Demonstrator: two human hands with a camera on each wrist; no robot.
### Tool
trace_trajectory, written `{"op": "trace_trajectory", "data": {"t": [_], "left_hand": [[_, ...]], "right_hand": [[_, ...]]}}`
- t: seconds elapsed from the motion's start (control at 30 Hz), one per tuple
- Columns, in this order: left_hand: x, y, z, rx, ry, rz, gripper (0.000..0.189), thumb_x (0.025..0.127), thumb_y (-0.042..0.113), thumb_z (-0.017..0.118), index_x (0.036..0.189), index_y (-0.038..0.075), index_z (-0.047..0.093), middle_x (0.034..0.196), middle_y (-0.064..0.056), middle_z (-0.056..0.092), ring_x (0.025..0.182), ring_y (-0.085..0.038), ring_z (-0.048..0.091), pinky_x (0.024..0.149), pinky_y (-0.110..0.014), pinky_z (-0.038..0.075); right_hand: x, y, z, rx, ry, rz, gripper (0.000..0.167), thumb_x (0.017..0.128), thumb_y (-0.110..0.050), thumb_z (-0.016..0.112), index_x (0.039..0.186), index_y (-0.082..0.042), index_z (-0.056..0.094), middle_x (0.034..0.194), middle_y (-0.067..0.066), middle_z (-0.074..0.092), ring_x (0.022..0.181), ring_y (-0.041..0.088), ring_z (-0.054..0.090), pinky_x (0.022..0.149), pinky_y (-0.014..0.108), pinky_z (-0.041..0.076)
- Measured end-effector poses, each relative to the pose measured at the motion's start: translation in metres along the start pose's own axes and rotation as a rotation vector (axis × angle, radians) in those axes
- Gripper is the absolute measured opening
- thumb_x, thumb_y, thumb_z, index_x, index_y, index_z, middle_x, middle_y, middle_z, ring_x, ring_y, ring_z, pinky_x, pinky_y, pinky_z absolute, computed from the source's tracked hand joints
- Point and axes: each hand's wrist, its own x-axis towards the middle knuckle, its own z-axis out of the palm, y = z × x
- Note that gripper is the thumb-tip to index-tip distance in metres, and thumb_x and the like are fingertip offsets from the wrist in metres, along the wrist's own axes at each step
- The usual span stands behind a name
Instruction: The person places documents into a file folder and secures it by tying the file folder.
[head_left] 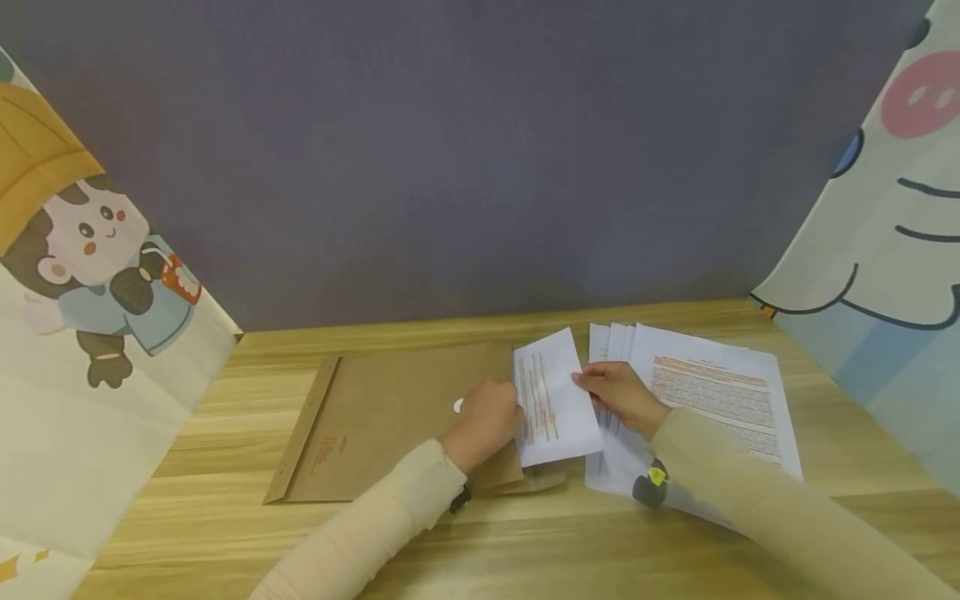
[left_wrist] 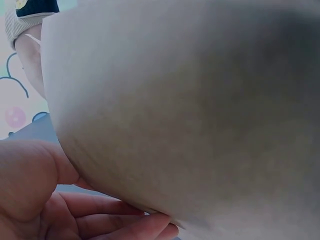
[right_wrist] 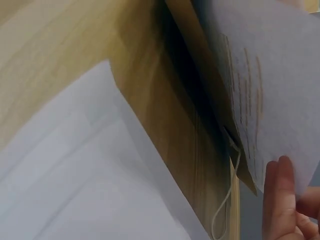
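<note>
A brown kraft paper document envelope lies on the table, its mouth toward the right. My left hand grips it near that mouth; in the left wrist view the thumb and fingers pinch along the edge of a broad paper surface. With the thumb and fingers my right hand pinches the right edge of a white printed sheet. That sheet is tilted up, its left side at the envelope's mouth. In the right wrist view a string hangs from the envelope beside the sheet.
More printed papers lie overlapping on the right of the wooden table, partly under my right forearm. A dark grey panel rises behind the table. Cartoon-printed sheets hang on both sides.
</note>
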Motion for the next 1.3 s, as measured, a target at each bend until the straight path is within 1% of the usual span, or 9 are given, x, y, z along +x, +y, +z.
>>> {"op": "trace_trajectory", "data": {"t": [0.2, 0.4, 0.67, 0.83, 0.93, 1.0, 1.13, 1.23, 1.3], "left_hand": [[-0.001, 0.000, 0.001, 0.014, -0.006, -0.002, 0.025, 0.085, 0.007, 0.057, 0.059, 0.006, 0.055, 0.053, -0.001, 0.047, 0.043, -0.011, 0.039, 0.036, -0.021, 0.033], [0.000, 0.000, 0.004, 0.037, 0.033, 0.030, 0.022, 0.082, 0.007, 0.058, 0.061, 0.006, 0.057, 0.057, -0.003, 0.051, 0.046, -0.013, 0.042, 0.039, -0.024, 0.034], [0.002, 0.001, 0.003, -0.006, -0.011, -0.029, 0.023, 0.084, 0.007, 0.057, 0.061, 0.006, 0.056, 0.058, -0.003, 0.052, 0.045, -0.013, 0.043, 0.038, -0.024, 0.035], [0.003, 0.003, 0.001, 0.019, -0.013, -0.022, 0.023, 0.085, 0.009, 0.058, 0.061, 0.007, 0.057, 0.059, -0.004, 0.054, 0.046, -0.013, 0.043, 0.037, -0.024, 0.035], [0.003, 0.004, -0.001, 0.028, -0.015, -0.019, 0.022, 0.085, 0.009, 0.058, 0.062, 0.006, 0.058, 0.059, -0.004, 0.054, 0.046, -0.013, 0.043, 0.037, -0.023, 0.035], [0.004, 0.004, 0.000, 0.049, -0.005, -0.004, 0.022, 0.085, 0.008, 0.058, 0.063, 0.006, 0.058, 0.059, -0.004, 0.054, 0.045, -0.012, 0.043, 0.037, -0.023, 0.035], [0.005, 0.003, 0.001, 0.084, 0.020, 0.016, 0.019, 0.083, 0.007, 0.059, 0.064, 0.005, 0.060, 0.058, -0.003, 0.054, 0.046, -0.012, 0.043, 0.037, -0.022, 0.034], [0.005, 0.003, 0.002, 0.086, 0.022, 0.019, 0.017, 0.083, 0.007, 0.060, 0.066, 0.004, 0.061, 0.059, -0.004, 0.054, 0.047, -0.013, 0.044, 0.037, -0.022, 0.035], [0.005, 0.003, 0.002, 0.087, 0.026, 0.021, 0.016, 0.083, 0.007, 0.061, 0.067, 0.003, 0.061, 0.060, -0.005, 0.056, 0.048, -0.014, 0.045, 0.038, -0.023, 0.035]], "right_hand": [[0.002, 0.003, 0.008, -0.023, 0.006, -0.004, 0.030, 0.093, -0.010, 0.057, 0.111, 0.014, 0.056, 0.080, -0.003, 0.063, 0.066, 0.004, 0.059, 0.061, 0.019, 0.052], [0.003, -0.001, 0.015, -0.022, 0.016, 0.003, 0.031, 0.092, -0.009, 0.058, 0.112, 0.015, 0.056, 0.084, 0.001, 0.062, 0.066, 0.003, 0.059, 0.062, 0.019, 0.053], [0.006, -0.004, 0.022, -0.063, 0.018, 0.008, 0.030, 0.091, -0.009, 0.058, 0.110, 0.014, 0.058, 0.088, 0.002, 0.060, 0.067, 0.003, 0.059, 0.063, 0.019, 0.052], [0.007, -0.006, 0.027, -0.084, 0.001, -0.005, 0.030, 0.092, -0.010, 0.058, 0.110, 0.013, 0.059, 0.096, 0.009, 0.062, 0.070, 0.004, 0.060, 0.066, 0.020, 0.053], [0.009, -0.007, 0.032, -0.100, -0.006, -0.004, 0.029, 0.091, -0.011, 0.059, 0.109, 0.012, 0.060, 0.100, 0.011, 0.060, 0.070, 0.004, 0.058, 0.066, 0.020, 0.053], [0.010, -0.007, 0.034, -0.129, -0.002, -0.009, 0.028, 0.091, -0.012, 0.059, 0.107, 0.011, 0.061, 0.098, 0.009, 0.060, 0.068, 0.004, 0.055, 0.063, 0.019, 0.052], [0.014, -0.003, 0.039, -0.142, 0.008, -0.012, 0.024, 0.091, -0.011, 0.060, 0.102, 0.010, 0.063, 0.086, 0.003, 0.061, 0.064, 0.004, 0.054, 0.059, 0.018, 0.050], [0.015, -0.001, 0.041, -0.125, 0.020, -0.010, 0.022, 0.090, -0.010, 0.060, 0.099, 0.010, 0.064, 0.081, 0.000, 0.061, 0.062, 0.004, 0.054, 0.058, 0.018, 0.048], [0.016, 0.000, 0.043, -0.114, 0.024, -0.010, 0.021, 0.090, -0.009, 0.060, 0.098, 0.010, 0.064, 0.082, 0.001, 0.060, 0.063, 0.004, 0.053, 0.058, 0.018, 0.048]]}}
